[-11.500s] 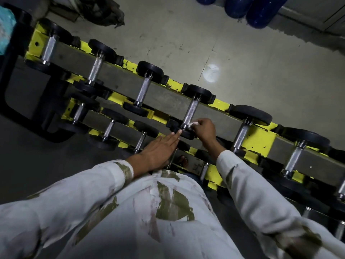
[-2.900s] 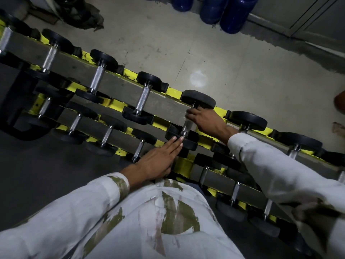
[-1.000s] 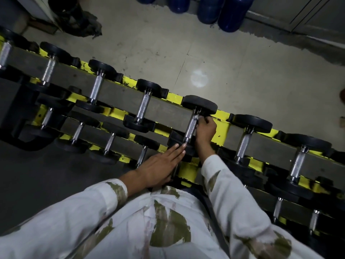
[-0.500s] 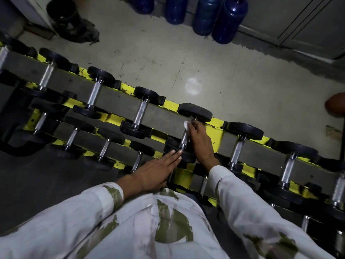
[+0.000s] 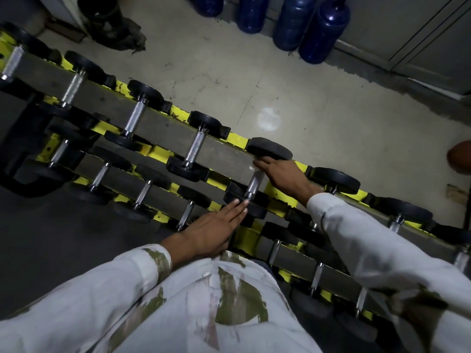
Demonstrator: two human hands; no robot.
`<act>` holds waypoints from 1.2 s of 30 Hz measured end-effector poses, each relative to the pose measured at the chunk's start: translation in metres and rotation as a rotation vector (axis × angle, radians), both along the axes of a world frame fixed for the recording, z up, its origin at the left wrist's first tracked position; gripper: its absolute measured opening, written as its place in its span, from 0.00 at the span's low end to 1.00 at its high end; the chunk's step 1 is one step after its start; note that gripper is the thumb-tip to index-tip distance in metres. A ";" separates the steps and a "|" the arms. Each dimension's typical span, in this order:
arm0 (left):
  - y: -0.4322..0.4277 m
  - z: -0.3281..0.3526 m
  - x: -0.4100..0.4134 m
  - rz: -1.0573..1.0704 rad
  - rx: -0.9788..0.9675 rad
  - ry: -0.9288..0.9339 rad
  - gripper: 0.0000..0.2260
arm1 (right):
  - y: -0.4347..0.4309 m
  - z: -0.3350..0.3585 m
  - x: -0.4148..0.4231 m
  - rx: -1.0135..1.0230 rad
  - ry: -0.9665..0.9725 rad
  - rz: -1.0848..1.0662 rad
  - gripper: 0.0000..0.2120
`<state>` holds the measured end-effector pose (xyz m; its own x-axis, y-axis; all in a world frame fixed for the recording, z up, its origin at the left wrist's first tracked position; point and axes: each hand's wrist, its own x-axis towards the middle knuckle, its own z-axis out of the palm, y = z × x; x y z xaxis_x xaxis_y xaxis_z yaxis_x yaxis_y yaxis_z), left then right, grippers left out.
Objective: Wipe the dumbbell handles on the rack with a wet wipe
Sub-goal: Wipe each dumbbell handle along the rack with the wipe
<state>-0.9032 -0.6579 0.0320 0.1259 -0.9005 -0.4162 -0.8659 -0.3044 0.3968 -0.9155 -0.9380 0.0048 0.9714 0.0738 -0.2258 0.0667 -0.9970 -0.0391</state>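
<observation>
A yellow two-tier rack (image 5: 237,141) runs diagonally across the view and holds several black-headed dumbbells with chrome handles. My right hand (image 5: 283,174) curls over the upper end of one chrome handle (image 5: 251,188), just below its far black head (image 5: 270,149). A pale bit of the wet wipe (image 5: 258,174) shows under the fingers. My left hand (image 5: 216,228) lies flat with straight fingers. Its fingertips touch the near black head (image 5: 254,210) of the same dumbbell.
More dumbbells sit to the left, their handles (image 5: 193,149) bare, and others to the right and on the lower tier. Blue water bottles (image 5: 323,29) stand by the far wall. A dark bucket and rag (image 5: 109,26) lie at top left. A brown ball (image 5: 461,156) is at the right edge.
My right hand shifted from beside the handle to over its upper end, with the forearm now reaching in from the right. My left hand stayed on the near head.
</observation>
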 end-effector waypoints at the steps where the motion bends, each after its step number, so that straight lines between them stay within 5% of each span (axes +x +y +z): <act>1: -0.001 0.000 -0.001 0.003 -0.003 -0.003 0.41 | 0.003 0.000 0.002 0.003 0.005 -0.014 0.23; 7: -0.003 0.002 -0.009 0.042 -0.006 -0.026 0.41 | 0.039 0.000 0.002 -0.012 0.207 0.281 0.16; 12: -0.005 0.000 -0.019 0.093 -0.008 -0.022 0.41 | 0.020 0.007 0.003 -0.063 0.056 0.145 0.18; 16: -0.008 0.002 -0.026 0.127 -0.009 -0.041 0.41 | 0.048 -0.003 -0.010 0.045 0.241 0.278 0.14; 22: -0.010 0.001 -0.035 0.163 0.002 -0.076 0.41 | 0.055 0.003 0.010 -0.170 0.216 0.251 0.11; 25: -0.012 0.001 -0.039 0.157 0.016 -0.089 0.42 | 0.060 0.001 0.006 -0.059 0.319 0.297 0.10; 29: -0.010 0.000 -0.036 0.126 0.024 -0.105 0.42 | 0.042 0.005 -0.002 0.089 0.133 0.285 0.09; 32: -0.009 0.002 -0.028 0.083 0.029 -0.112 0.41 | 0.044 -0.010 -0.032 0.181 -0.003 0.149 0.05; 36: -0.007 -0.001 -0.020 0.040 0.018 -0.119 0.40 | 0.051 -0.035 -0.059 0.468 -0.053 -0.492 0.03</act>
<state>-0.9237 -0.6653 0.0310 0.2111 -0.8862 -0.4124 -0.8934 -0.3461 0.2863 -0.9747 -0.8868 -0.0304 0.9256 -0.3016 -0.2286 -0.3768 -0.7904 -0.4830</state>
